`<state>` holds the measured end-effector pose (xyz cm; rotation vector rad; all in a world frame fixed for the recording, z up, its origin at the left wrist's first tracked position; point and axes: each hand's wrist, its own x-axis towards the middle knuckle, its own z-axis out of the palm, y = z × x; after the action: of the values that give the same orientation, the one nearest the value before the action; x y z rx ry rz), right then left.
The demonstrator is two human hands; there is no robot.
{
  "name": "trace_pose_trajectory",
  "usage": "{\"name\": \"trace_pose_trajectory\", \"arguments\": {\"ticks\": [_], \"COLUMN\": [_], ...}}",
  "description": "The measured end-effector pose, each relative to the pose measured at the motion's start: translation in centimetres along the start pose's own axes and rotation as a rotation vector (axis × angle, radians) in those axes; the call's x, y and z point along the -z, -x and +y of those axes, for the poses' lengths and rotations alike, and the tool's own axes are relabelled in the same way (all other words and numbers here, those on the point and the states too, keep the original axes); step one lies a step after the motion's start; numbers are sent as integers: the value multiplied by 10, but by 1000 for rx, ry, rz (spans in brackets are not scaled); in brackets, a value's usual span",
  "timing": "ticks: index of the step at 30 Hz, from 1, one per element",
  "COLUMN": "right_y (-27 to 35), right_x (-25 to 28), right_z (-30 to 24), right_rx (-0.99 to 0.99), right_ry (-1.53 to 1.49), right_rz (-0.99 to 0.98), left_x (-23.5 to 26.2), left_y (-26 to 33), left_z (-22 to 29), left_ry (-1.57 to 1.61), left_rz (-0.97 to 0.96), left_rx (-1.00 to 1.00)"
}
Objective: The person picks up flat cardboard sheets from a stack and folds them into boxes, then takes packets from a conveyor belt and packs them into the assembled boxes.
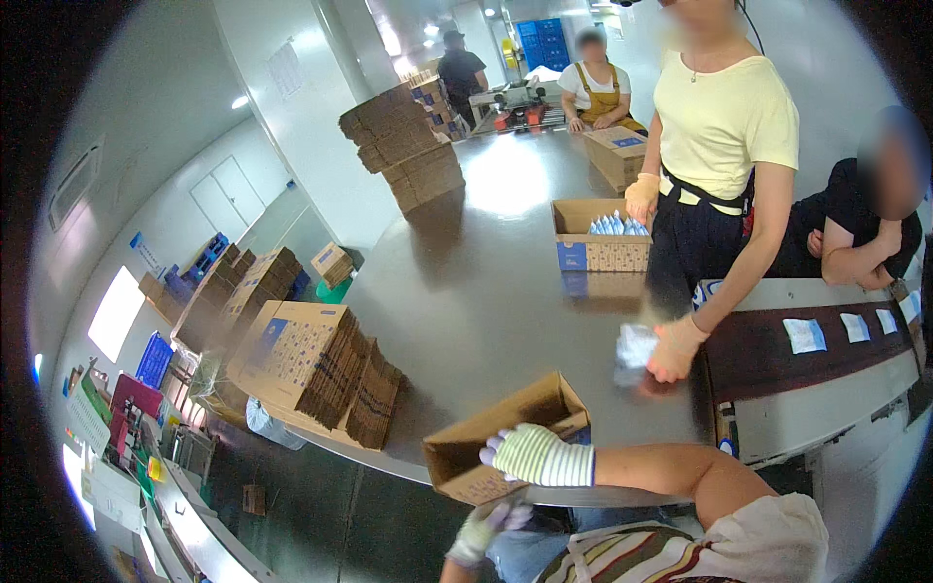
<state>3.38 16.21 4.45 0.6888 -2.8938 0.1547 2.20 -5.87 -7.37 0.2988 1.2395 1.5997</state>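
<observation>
An open cardboard box [457, 457] lies tilted at the near edge of the metal table, its inside showing. My right hand [546, 455], in a striped white-and-green glove with bare fingertips, grips the box's near side. Below the box and just off the table edge is my left hand [486, 530], gloved too. Its fingers look stretched apart, slightly blurred, with nothing visible in them; whether they touch the box is unclear. Across from me, a co-worker's gloved hand [677, 348] holds a blurred white packet [635, 355] above the table.
Flattened cartons [311, 364] are stacked at the table's left, with another stack [403, 146] farther back. A carton of upright blue-white pouches [617, 225] stands by the co-worker. On the right, a dark conveyor belt [758, 364] carries several pouches. A closed carton [617, 155] sits beyond.
</observation>
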Motion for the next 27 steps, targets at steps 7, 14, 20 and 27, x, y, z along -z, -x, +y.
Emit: {"name": "trace_pose_trajectory", "arguments": {"ticks": [7, 14, 20, 27], "right_y": [15, -2, 34, 22], "right_x": [20, -2, -36, -24], "right_z": [24, 47, 52, 33], "right_rx": [137, 55, -327, -378], "right_ry": [-149, -269, -604, -656], "right_rz": [68, 714, 620, 635], "left_x": [-19, -67, -96, -88], "left_y": [71, -3, -24, -18], "left_z": [144, 129, 120, 108], "left_ry": [-1902, -2147, -2025, -1989], "left_rz": [776, -133, -5, 191], "left_rx": [-542, -720, -766, -794]}}
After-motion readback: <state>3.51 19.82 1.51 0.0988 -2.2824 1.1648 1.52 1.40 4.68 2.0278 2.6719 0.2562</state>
